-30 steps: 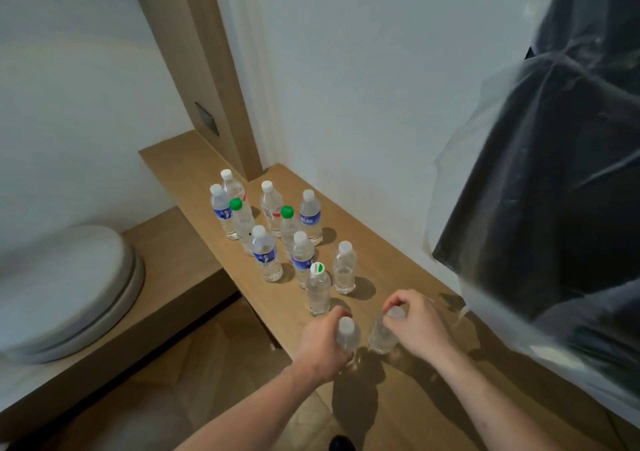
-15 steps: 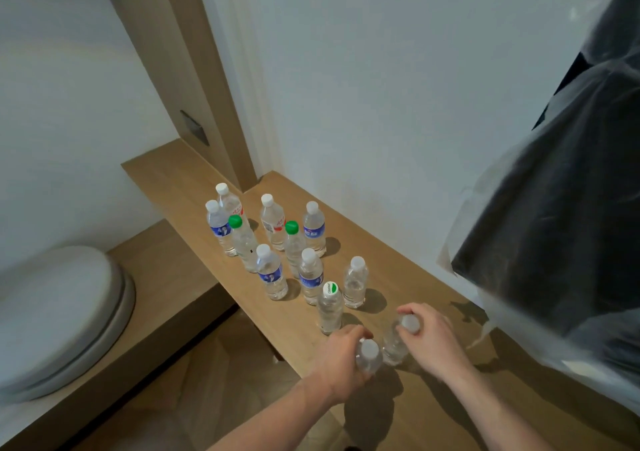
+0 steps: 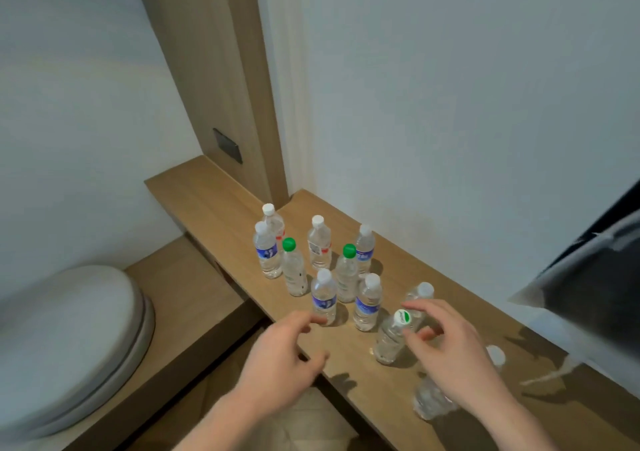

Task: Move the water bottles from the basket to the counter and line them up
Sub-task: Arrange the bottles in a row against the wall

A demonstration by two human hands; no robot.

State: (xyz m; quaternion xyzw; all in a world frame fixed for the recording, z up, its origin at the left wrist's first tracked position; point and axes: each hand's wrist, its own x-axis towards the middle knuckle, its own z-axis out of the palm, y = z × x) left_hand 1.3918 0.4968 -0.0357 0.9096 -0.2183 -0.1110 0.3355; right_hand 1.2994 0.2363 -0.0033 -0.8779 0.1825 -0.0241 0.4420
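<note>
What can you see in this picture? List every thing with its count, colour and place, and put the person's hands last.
white-capped bottles: seven, clear, upright on the counter
green-capped bottles: two, clear, among them
green-and-white-capped bottle: one, clear, nearest the hands
part-hidden bottles: seemingly two, clear, behind the right hand
counter: one, light wood, along the wall
toilet lid: one, white, lower left
switch plate: one, dark, on the wooden panel
plastic-covered item: one, dark under clear film, right edge
left hand: fingers relaxed, empty
right hand: fingers spread, empty
</note>
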